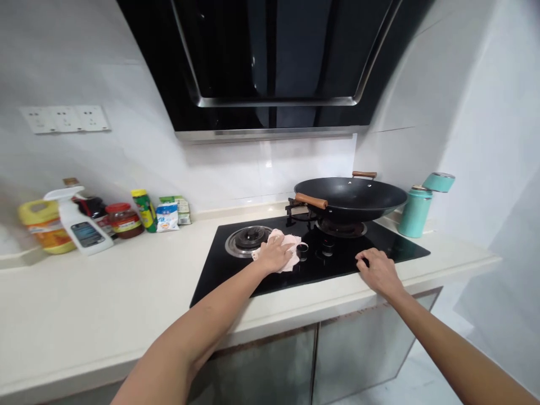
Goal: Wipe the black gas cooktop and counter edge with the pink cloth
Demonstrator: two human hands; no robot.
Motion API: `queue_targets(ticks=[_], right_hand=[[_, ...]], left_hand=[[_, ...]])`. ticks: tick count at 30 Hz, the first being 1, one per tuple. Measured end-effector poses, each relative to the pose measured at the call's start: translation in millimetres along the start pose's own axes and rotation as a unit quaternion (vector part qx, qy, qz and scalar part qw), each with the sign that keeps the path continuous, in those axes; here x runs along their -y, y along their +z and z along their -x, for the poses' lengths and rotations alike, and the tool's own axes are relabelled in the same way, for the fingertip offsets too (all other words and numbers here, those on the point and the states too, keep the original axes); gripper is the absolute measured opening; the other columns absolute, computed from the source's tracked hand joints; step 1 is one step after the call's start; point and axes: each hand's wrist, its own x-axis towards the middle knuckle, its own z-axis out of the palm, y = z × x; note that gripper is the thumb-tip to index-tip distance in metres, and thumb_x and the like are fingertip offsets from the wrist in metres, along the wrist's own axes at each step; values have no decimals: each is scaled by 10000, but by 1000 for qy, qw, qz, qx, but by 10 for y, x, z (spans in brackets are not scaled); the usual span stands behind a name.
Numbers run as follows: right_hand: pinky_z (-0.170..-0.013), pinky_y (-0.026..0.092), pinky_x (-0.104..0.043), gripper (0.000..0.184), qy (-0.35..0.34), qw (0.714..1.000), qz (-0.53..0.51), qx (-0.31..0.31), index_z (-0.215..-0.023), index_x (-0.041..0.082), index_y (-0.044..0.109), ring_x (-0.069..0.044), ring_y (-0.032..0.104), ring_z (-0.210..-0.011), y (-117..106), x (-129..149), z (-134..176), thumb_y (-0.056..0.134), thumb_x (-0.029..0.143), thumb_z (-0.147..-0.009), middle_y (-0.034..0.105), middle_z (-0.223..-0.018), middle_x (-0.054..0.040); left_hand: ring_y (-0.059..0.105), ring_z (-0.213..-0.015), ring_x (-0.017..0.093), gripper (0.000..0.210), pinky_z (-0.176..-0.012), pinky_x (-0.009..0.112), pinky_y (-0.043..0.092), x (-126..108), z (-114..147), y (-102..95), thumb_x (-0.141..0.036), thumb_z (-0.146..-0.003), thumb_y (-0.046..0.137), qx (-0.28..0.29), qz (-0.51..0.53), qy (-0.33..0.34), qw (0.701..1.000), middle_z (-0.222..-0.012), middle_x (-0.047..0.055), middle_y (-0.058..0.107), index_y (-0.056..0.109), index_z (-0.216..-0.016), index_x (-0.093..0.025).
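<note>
A pale pink cloth (289, 260) lies bunched on the black glass gas cooktop (253, 279), between the left burner (250, 239) and the control knobs (302, 251). My left hand (274, 254) presses down over the cloth and grips it. Near the cooktop's front right edge is my right hand (377, 271), its fingers curled in, with no object showing in them. A black wok (354, 197) with wooden handles sits on the right burner, behind my right hand.
A turquoise flask (416, 212) with its lid tipped up stands right of the wok. A white spray bottle (80, 225), a red-lidded jar (124, 220) and several packages line the left wall. The black range hood (274, 67) overhangs the cooktop.
</note>
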Motion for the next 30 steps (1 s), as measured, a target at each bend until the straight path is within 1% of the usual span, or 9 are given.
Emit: queue_targets(ticks=[4,7,9,12,16,19,23,27,30], right_hand=[[-864,393,-369,266,15,999,22,25,-989,242,700,-245,553,-1053,-4,-23,-6,447,306,-941,652,-1155,-64],[-892,404,-384,295,23,998,37,44,-1021,236,699,-257,551,-1082,-16,-20,-7,426,321,-949,641,-1176,-78],[-901,415,-398,315,23,998,42,46,-1043,227,701,-270,550,-1088,-26,-3,2,416,324,-949,637,-1175,-93],[-913,431,-412,348,20,998,51,44,-1107,219,702,-284,549,-1094,-32,34,25,409,324,-949,627,-1200,-110],[-950,440,-434,407,14,996,69,47,-1217,220,695,-299,546,-1122,-24,73,45,400,317,-952,608,-1250,-129],[-988,432,-478,465,20,994,86,58,-1307,238,666,-325,523,-1181,-33,82,59,361,329,-967,562,-1343,-136],[-1056,387,-527,511,38,991,103,78,-1375,282,621,-337,476,-1263,-42,95,81,296,357,-987,517,-1434,-106],[-1086,367,-507,525,42,989,105,93,-1403,280,597,-319,477,-1282,-49,126,94,286,373,-990,534,-1445,-90],[-1086,364,-509,527,44,989,104,99,-1407,275,594,-323,486,-1285,-64,149,96,300,399,-987,543,-1445,-94]], left_hand=[[212,-1527,360,520,-1123,637,339,-47,417,5,-494,-1017,311,-12,4,-16,1000,-1673,27,305,491,-1494,-391],[210,-1529,348,515,-1129,606,345,-48,844,-22,-498,-1007,341,-19,6,-10,1000,-1683,16,287,500,-1486,-397],[221,-1526,347,525,-1124,604,352,18,1160,-52,-514,-998,364,-24,3,8,1000,-1690,17,273,490,-1495,-398],[297,-1495,341,527,-1107,587,382,258,1586,-95,-519,-988,408,-36,-8,20,999,-1680,32,301,492,-1494,-403],[430,-1408,336,509,-1085,513,432,697,1969,-123,-507,-971,462,-55,-10,-35,998,-1650,42,359,541,-1463,-402],[441,-1396,331,484,-1119,500,407,926,2183,-109,-476,-969,473,-79,-29,-70,994,-1617,23,409,569,-1438,-404],[443,-1390,307,427,-1139,477,386,1054,2386,-60,-451,-970,468,-112,-29,-96,989,-1554,-37,479,601,-1376,-450],[491,-1334,340,506,-1085,515,413,1058,2409,-36,-540,-961,433,-107,-2,-195,975,-1626,-6,368,515,-1453,-455],[473,-1343,365,548,-1075,542,402,1025,2350,-42,-596,-955,397,-93,16,-230,968,-1649,22,327,498,-1472,-443]])
